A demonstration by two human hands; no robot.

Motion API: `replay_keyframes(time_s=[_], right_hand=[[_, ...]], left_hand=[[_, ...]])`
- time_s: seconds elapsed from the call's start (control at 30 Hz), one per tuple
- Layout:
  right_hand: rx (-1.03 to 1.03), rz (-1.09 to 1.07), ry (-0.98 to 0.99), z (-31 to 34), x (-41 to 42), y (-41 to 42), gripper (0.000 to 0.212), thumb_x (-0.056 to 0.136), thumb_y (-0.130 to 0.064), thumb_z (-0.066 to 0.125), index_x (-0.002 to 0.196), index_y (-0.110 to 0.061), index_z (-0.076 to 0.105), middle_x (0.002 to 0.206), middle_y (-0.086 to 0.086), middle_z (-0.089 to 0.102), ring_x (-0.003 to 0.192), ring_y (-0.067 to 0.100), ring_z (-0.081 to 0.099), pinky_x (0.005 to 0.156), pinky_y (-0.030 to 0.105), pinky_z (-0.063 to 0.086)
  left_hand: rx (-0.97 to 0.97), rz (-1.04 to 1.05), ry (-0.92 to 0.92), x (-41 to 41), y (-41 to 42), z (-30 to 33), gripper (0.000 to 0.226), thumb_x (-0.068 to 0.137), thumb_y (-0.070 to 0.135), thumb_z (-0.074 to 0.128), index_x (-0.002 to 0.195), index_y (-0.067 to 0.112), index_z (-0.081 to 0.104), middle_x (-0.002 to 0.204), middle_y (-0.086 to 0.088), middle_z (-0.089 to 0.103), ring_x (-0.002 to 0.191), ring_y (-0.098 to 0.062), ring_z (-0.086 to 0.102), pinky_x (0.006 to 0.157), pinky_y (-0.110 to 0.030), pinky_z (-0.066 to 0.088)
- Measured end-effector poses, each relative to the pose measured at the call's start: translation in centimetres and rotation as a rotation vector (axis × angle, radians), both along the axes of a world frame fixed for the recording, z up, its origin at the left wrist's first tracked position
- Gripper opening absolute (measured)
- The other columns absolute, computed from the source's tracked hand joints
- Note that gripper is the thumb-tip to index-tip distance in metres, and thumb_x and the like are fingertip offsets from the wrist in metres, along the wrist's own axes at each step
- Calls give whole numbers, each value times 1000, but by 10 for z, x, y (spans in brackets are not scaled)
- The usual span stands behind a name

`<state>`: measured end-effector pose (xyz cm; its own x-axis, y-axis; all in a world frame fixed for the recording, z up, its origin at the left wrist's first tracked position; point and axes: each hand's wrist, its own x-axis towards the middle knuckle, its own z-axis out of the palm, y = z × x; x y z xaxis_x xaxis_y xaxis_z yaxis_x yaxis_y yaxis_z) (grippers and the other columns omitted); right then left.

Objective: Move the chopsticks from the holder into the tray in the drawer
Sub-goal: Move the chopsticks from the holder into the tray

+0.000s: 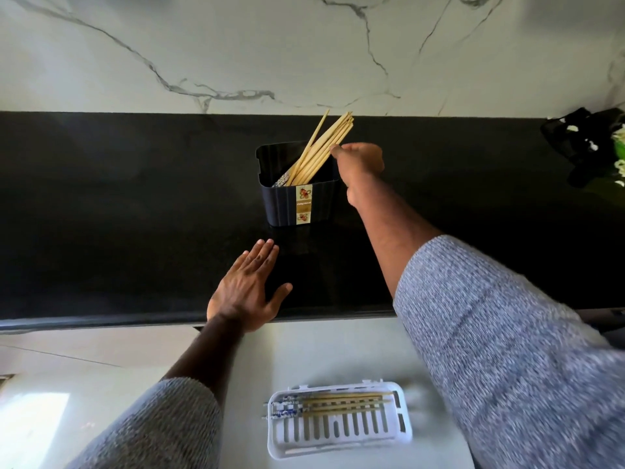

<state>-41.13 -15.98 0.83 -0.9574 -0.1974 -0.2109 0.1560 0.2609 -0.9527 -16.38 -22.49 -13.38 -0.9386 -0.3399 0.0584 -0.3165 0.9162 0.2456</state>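
A dark rectangular holder with a small label stands on the black counter. Several wooden chopsticks lean out of it toward the back right. My right hand reaches over the holder's right rim, fingertips touching the chopsticks; whether it grips them I cannot tell. My left hand lies flat and open on the counter near its front edge. Below, a white slotted tray sits in the open drawer with a few chopsticks lying along its far side.
The black counter runs across the view under a marble wall. A dark object with green and white bits sits at the far right. The drawer's pale floor surrounds the tray.
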Motion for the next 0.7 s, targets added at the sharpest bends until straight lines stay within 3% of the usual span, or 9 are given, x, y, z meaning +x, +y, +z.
replay_keyframes(time_s=[0.07,0.2,0.37,0.47,0.6,0.7], right_hand=[[8,-4,-104,5,-2,-4,29,89,-21,75,115,-7,71,112,8,72,100,20,68,46,17,37],[35,-13,-169,6,-6,-10,36,87,-26,78,117,-9,70,115,8,71,95,20,67,44,20,36],[-11,14,-149,3,-7,-13,21,87,-25,77,102,-11,72,82,-3,67,65,3,56,45,15,37],[-29,0,-70,0,-6,-15,12,88,-21,76,88,-10,72,77,-3,68,63,0,58,42,10,39],[-70,-7,-62,2,-7,-17,11,88,-18,76,89,-8,72,72,-5,66,62,1,60,37,7,38],[-82,-19,-97,3,-6,-16,13,88,-18,76,96,-10,71,72,-6,62,61,-2,54,42,9,37]], left_hand=[[1,0,-4,1,0,0,84,94,69,19,159,17,10,166,0,4,153,-11,-3,125,-31,1],[10,0,7,1,0,2,83,94,68,22,159,18,12,166,1,4,153,-10,-4,125,-31,2],[17,1,19,2,1,4,82,95,67,25,159,16,14,166,1,6,153,-10,-3,125,-31,3],[21,2,19,3,2,5,83,95,68,24,159,17,14,166,1,7,153,-9,-3,125,-31,3],[21,6,15,3,2,6,83,94,69,22,159,19,12,166,2,3,153,-8,-5,125,-31,2],[26,2,13,3,2,6,83,94,69,21,159,19,11,166,3,2,152,-7,-7,124,-29,-1]])
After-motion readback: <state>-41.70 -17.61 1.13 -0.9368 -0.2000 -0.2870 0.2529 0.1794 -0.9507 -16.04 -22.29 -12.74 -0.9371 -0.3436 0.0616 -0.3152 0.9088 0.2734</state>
